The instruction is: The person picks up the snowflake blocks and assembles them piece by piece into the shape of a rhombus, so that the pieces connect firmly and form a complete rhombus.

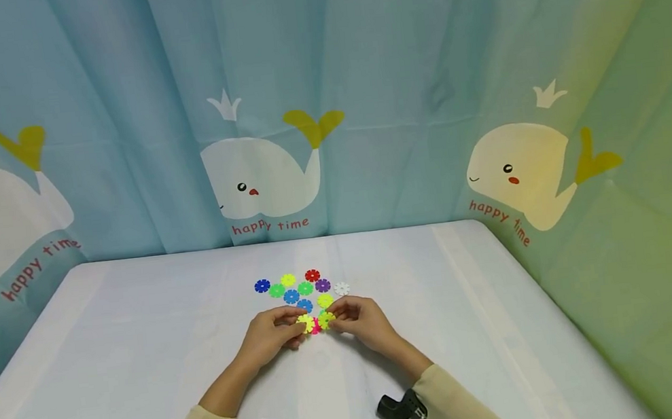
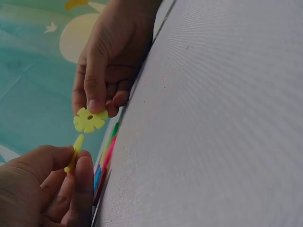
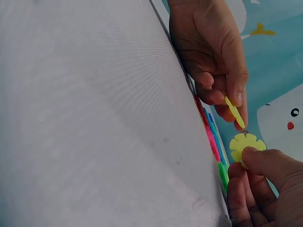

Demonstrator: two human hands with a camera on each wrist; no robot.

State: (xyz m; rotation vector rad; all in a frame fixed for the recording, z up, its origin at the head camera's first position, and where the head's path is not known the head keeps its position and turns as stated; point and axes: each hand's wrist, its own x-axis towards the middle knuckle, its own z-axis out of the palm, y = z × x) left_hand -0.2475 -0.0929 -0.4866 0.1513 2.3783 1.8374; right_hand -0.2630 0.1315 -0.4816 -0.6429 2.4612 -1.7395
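My left hand (image 1: 268,333) pinches a yellow notched plastic disc (image 2: 75,149) between thumb and fingers, turned edge-on in both wrist views. Facing it, my right hand (image 1: 364,318) grips a second yellow notched disc (image 3: 241,142) by its rim, its flat face and small centre hole (image 2: 90,117) showing in the left wrist view. The two discs are held edge toward edge, close together, just above the table. Beneath them a pink disc (image 1: 315,330) lies partly hidden, with a bit of green close by.
Several more notched discs lie loosely beyond the hands, among them a dark blue one (image 1: 262,285), a red one (image 1: 312,275), a purple one (image 1: 322,285) and a white one (image 1: 341,289). They rest on a white-covered table (image 1: 143,366). A whale-print curtain (image 1: 385,95) hangs behind.
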